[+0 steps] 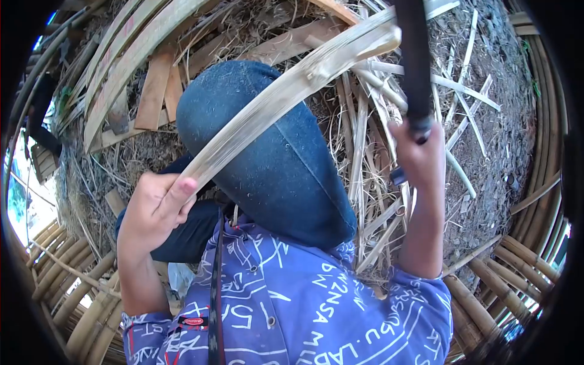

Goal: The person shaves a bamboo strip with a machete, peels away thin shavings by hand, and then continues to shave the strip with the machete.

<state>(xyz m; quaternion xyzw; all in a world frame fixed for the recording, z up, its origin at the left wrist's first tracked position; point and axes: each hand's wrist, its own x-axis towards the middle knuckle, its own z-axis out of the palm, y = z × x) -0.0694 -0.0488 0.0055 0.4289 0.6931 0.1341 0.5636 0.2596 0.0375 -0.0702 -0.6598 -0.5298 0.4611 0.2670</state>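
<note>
- Gripping the lower end of a long, pale split bamboo strip (286,91), the left hand (155,204) sits at centre left of the frame, fingers curled shut around it and thumb pressed along its face.
- That strip runs diagonally up to the upper right, crossing over a raised knee in dark blue denim (274,164) at the centre.
- Closed in a fist around the dark handle of a long black blade (415,61), the right hand (420,155) is at centre right; the blade rises to the top edge, crossing the strip's upper end.
- Pale bamboo slivers and dry shavings (371,158) litter the ground below.
- Round bamboo poles (535,182) line the right edge.
</note>
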